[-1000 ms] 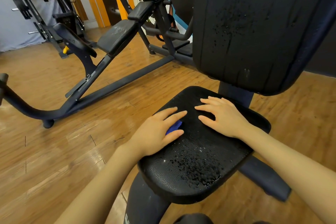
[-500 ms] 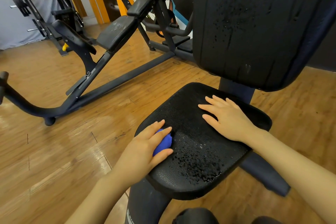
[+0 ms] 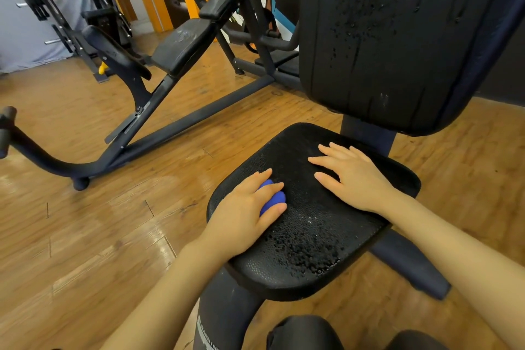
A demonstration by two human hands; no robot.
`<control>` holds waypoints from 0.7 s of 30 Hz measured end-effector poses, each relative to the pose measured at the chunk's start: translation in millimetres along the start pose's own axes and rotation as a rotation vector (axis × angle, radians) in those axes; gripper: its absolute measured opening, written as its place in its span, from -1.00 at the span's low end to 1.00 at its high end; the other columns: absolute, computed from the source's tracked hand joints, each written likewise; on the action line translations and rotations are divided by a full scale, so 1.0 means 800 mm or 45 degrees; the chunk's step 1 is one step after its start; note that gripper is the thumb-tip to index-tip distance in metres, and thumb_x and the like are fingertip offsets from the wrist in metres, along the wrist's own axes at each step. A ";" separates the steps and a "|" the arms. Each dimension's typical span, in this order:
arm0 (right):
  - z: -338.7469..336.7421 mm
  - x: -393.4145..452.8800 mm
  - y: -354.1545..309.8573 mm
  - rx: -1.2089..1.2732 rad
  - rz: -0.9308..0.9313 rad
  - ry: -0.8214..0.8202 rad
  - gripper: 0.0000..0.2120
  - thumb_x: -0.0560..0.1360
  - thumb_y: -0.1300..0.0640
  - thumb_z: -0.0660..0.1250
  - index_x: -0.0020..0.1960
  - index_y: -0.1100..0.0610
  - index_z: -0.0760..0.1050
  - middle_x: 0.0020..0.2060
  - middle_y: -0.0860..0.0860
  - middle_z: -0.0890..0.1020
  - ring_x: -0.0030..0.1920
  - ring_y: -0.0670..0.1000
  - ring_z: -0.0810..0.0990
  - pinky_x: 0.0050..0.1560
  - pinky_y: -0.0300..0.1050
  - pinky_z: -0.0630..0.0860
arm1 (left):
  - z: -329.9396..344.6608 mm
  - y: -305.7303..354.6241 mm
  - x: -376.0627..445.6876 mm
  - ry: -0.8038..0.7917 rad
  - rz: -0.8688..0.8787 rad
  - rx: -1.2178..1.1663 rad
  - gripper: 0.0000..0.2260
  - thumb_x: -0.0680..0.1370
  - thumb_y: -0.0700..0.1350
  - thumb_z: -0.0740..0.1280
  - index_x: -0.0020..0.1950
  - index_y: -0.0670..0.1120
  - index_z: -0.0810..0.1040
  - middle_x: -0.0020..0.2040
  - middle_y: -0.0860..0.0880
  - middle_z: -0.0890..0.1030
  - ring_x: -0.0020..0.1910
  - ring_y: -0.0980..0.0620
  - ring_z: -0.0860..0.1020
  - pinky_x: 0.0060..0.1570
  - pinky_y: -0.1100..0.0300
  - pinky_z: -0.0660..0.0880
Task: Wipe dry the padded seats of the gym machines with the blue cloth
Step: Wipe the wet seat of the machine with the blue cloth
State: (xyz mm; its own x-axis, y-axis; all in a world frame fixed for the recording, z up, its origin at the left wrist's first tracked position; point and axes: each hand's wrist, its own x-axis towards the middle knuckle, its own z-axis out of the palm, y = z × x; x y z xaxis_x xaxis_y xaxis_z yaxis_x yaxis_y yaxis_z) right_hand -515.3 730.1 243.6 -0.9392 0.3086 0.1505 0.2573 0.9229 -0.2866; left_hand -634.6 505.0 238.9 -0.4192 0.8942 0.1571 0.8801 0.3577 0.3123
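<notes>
Padded black backrest (image 3: 397, 37) of the gym machine towers on the right, streaked with water drops, and below it lies the black textured seat pad (image 3: 312, 236), beaded with droplets near its front edge. Across the brown wooden plank floor (image 3: 85, 236) to the left stands a second dark-framed machine with its own slanted black pad (image 3: 181, 45). My right hand (image 3: 355, 179) lies flat on the seat's back half, fingers straight, its grip released and holding nothing. My left hand (image 3: 244, 213) presses down on the seat's left side, its grip curled over the balled-up blue cloth (image 3: 272, 199), which peeks out between my fingers and thumb, touching the pad
</notes>
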 end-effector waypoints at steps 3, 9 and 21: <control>-0.001 0.000 0.000 0.019 -0.007 -0.004 -0.58 0.64 -0.11 0.11 0.49 -0.14 0.28 0.55 -0.05 0.18 0.56 -0.03 0.03 0.52 0.02 -0.08 | -0.001 -0.011 -0.037 0.057 0.021 -0.010 -0.32 0.52 0.45 -0.10 0.46 0.12 0.40 0.54 0.09 0.24 0.51 0.07 0.23 0.44 0.20 0.19; 0.003 0.002 -0.002 0.011 0.003 0.008 -0.58 0.64 -0.11 0.12 0.49 -0.13 0.28 0.55 -0.05 0.19 0.56 -0.03 0.03 0.52 0.02 -0.08 | 0.001 -0.002 -0.044 0.079 -0.032 -0.012 -0.34 0.52 0.40 -0.07 0.48 0.10 0.37 0.55 0.07 0.20 0.53 0.05 0.20 0.40 0.34 0.03; -0.001 0.001 -0.001 0.040 0.018 0.020 -0.59 0.62 -0.11 0.16 0.46 -0.13 0.33 0.53 -0.06 0.22 0.55 -0.05 0.07 0.52 0.01 -0.04 | 0.010 0.034 0.016 0.014 -0.068 -0.027 -0.57 0.63 0.14 0.16 0.49 0.10 0.35 0.58 0.07 0.12 0.57 0.06 0.04 0.47 0.16 0.08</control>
State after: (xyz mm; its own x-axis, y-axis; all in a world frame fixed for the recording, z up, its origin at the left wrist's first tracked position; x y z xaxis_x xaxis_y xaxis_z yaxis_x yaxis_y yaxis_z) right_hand -516.0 729.5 244.8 -0.9318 0.3254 0.1611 0.2629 0.9107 -0.3185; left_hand -614.0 528.5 241.6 -0.4678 0.8711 0.1498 0.8516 0.3988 0.3402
